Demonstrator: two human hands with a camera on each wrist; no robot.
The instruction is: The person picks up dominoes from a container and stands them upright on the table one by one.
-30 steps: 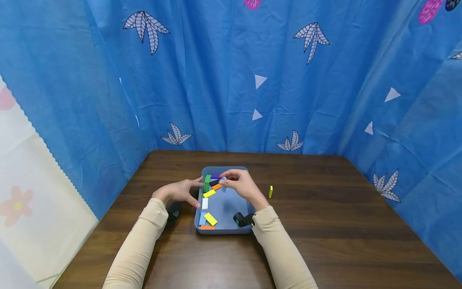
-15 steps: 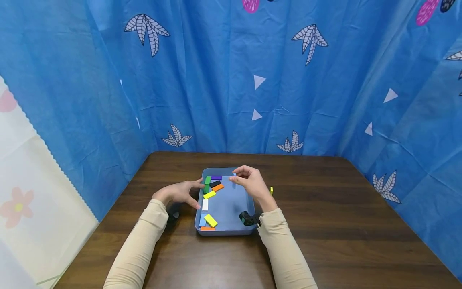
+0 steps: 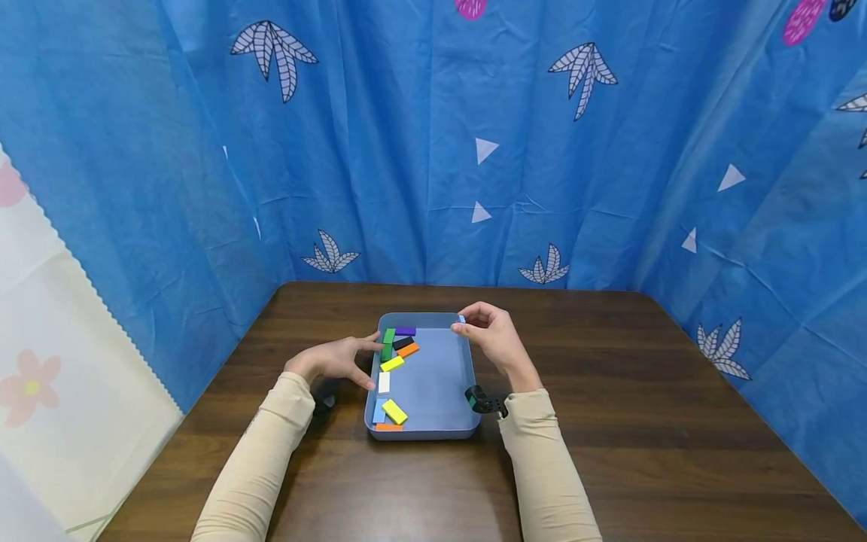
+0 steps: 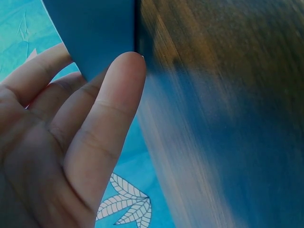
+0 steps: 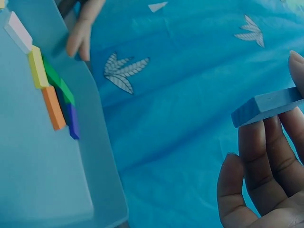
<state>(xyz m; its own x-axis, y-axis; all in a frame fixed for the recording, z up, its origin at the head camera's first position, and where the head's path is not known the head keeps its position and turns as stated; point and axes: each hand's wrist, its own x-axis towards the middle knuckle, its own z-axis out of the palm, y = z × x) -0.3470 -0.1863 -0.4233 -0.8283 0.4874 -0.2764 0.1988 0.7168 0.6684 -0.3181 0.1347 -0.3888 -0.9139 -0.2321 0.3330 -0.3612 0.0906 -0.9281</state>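
Note:
Between the thumb and fingers of my right hand (image 3: 497, 339) is a light blue rectangular block (image 5: 268, 107), held over the far right corner of the blue tray (image 3: 440, 391). My left hand (image 3: 339, 360) lies spread along the tray's left side, fingertips at the rim and thumb lower down beside the wall. In the left wrist view, the thumb (image 4: 118, 90) is right at the tray wall (image 4: 99, 28). Along the tray's left side lie green (image 3: 388, 345), purple (image 3: 405, 331), black (image 3: 403, 343), orange (image 3: 408, 350), yellow (image 3: 393, 364) and white (image 3: 384, 382) blocks.
In the near left corner, a yellow block (image 3: 394, 411) rests against a light blue block (image 3: 379, 412), with an orange block (image 3: 389, 427) beside the front wall. The brown table (image 3: 643, 414) extends around the tray, and a blue curtain (image 3: 420, 150) hangs behind.
My right hand has carried the light blue block rightward from near the black and orange blocks to the far right corner. It now hides the yellow block on the table. The left hand stays put.

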